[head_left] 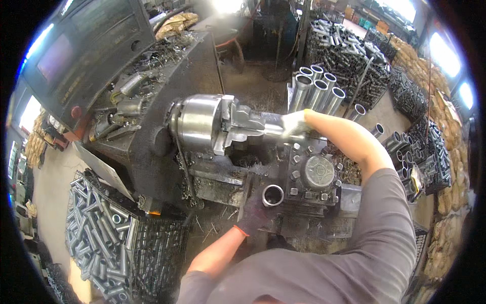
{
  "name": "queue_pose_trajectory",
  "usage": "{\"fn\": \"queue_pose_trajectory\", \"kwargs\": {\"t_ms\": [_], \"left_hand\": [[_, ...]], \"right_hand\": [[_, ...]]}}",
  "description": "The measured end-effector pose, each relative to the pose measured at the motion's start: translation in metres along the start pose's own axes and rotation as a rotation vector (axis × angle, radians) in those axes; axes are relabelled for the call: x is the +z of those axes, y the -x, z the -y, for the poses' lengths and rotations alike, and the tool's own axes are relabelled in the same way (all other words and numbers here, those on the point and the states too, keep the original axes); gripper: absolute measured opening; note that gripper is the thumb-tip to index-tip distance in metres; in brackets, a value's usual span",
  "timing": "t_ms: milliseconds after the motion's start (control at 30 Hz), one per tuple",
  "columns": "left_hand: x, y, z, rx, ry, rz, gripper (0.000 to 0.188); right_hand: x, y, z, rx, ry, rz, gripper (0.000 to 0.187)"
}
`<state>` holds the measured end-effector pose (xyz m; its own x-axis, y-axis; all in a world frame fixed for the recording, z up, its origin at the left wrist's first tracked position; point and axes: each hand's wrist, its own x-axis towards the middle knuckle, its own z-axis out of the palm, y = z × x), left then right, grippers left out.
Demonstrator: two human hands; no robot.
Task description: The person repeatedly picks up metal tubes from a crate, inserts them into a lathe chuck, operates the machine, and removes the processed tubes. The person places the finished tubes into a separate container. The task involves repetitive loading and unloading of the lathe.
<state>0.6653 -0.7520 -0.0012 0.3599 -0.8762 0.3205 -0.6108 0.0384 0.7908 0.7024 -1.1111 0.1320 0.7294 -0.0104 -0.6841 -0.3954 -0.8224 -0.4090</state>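
Note:
I stand at a metal lathe. My right hand, in a light grey glove, grips a steel tube that sits in the jaws of the shiny chuck. My left hand, in a dark glove with an orange cuff, holds a second short steel tube upright, its open end facing up, just in front of the tool post. Both forearms come in from the lower edge. The tool post with its bolt heads lies between my two hands.
A wire basket at lower left is full of short steel tubes. Longer tubes stand upright behind the lathe, with more piled baskets beyond. A control panel sits upper left. Metal shavings cover the headstock.

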Motion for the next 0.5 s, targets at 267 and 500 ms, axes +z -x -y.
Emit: {"fn": "queue_pose_trajectory", "kwargs": {"t_ms": [267, 500], "left_hand": [[-0.067, 0.02, -0.035, 0.19, 0.202, -0.117, 0.086], [-0.117, 0.061, -0.093, -0.647, 1.378, -0.121, 0.054]], "right_hand": [[0.065, 0.177, 0.133, 0.417, 0.706, -0.976, 0.048], [0.255, 0.166, 0.251, 0.011, 0.295, -0.892, 0.071]]}}
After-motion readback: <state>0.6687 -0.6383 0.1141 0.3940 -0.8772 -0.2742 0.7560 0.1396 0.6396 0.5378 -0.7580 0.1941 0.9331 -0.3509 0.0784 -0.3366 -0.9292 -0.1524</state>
